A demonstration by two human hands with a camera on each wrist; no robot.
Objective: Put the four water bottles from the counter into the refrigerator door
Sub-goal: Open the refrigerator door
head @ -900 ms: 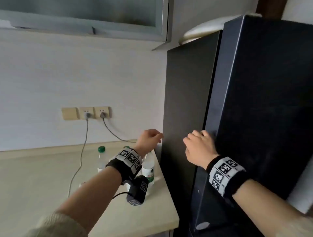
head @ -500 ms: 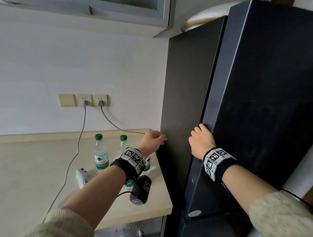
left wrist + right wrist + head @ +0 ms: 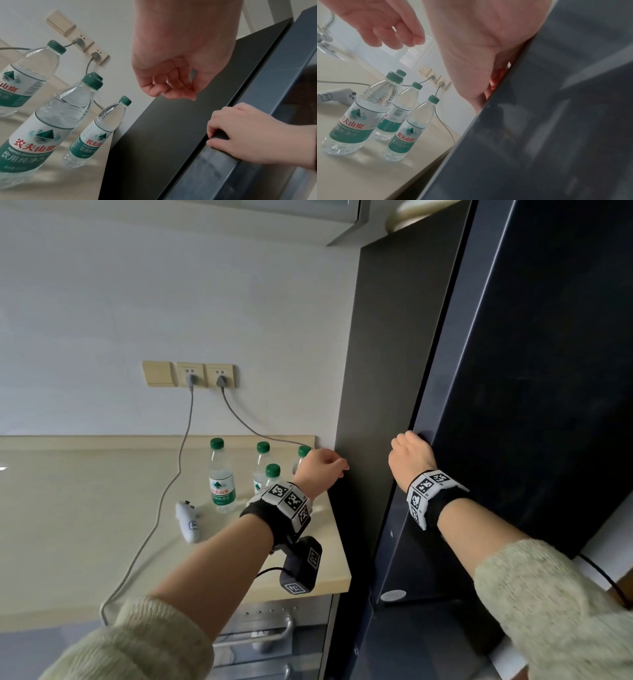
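Your right hand (image 3: pixel 411 460) curls its fingers round the left edge of the dark refrigerator door (image 3: pixel 534 392), gripping it. On the beige counter (image 3: pixel 85 508) just left of the refrigerator stand four water bottles (image 3: pixel 373 115), upright in a tight cluster, green-capped and filled with clear water. Your left hand (image 3: pixel 317 470) hovers above them, loosely curled, holding nothing.
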